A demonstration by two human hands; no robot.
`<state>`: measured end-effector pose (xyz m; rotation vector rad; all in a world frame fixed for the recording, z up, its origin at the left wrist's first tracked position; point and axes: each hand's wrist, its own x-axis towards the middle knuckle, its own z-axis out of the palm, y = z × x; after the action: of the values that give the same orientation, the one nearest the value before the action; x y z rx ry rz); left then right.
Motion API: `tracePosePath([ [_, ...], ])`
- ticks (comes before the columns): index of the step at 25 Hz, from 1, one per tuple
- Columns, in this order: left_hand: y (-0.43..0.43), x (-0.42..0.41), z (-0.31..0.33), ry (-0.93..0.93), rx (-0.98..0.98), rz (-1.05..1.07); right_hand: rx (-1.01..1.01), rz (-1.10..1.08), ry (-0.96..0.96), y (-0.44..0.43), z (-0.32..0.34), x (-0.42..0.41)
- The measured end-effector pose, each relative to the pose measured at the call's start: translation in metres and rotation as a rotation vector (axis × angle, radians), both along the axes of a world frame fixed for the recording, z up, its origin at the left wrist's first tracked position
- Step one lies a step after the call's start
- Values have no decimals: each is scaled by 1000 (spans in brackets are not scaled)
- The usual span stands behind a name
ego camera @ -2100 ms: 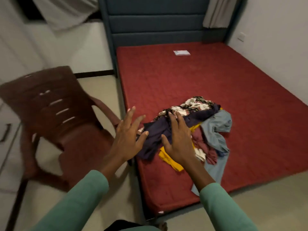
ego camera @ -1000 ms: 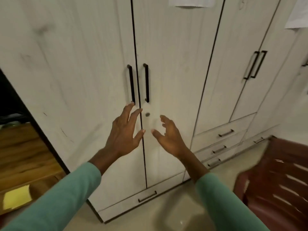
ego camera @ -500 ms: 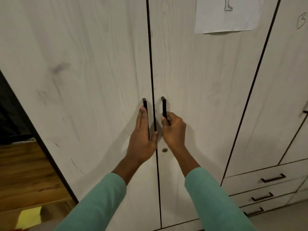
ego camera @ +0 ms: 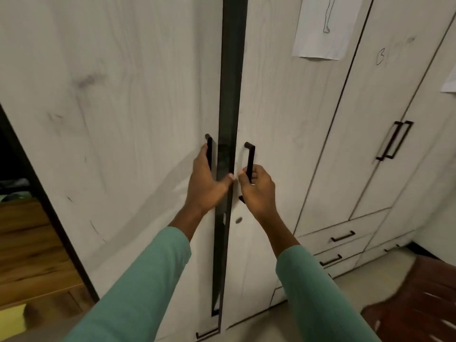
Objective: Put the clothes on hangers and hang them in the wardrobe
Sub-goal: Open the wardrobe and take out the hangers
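**Both hands on the handles of the wardrobe's middle doors**

The wardrobe [ego camera: 365, 149], pale wood-grain with black trim, fills nearly the whole head view. Its left door [ego camera: 123, 119] and right door [ego camera: 283, 119] stand slightly apart, with a narrow dark gap [ego camera: 232, 70] running from top to bottom between them. Nothing inside the gap can be made out.

The left hand [ego camera: 206, 186] holds the left handle [ego camera: 209, 150], a black vertical bar at the edge of the left door. Its grip is closed: the fingers reach in behind the bar and the thumb lies across the gap towards the other door. The right hand [ego camera: 257, 191] holds the lower part of the right handle [ego camera: 250, 159], with the fingers curled tightly round the bar in a full grip. The two hands sit just beside each other, thumbs almost meeting. Both arms wear green sleeves [ego camera: 138, 292].

A small round keyhole [ego camera: 238, 220] sits on the right door below the right hand. A sheet of paper [ego camera: 320, 33] with a thin line drawing is stuck high on the same door. Further right are more doors with paired black handles, and drawers [ego camera: 360, 227] beneath them. A reddish-brown chair [ego camera: 419, 309], blurred, shows in the lower right corner. At the left edge a wooden floor [ego camera: 29, 243] lies beyond a dark frame.
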<state>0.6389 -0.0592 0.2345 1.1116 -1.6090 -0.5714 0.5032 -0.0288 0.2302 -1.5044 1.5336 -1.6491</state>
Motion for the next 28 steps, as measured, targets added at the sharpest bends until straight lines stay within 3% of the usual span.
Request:
tracePosePath([
  [8, 28, -36, -19, 83, -134, 116, 22, -328, 103, 132, -7, -103],
  [13, 9, -38, -20, 38, -112, 138, -34, -355, 49, 175, -13, -206],
  [22, -13, -68, -27, -54, -103, 288, 28, -639, -45, 151, -11, -352],
  [28, -10, -72, -24, -62, -44, 320, 4, -665, -32, 124, -21, -375],
])
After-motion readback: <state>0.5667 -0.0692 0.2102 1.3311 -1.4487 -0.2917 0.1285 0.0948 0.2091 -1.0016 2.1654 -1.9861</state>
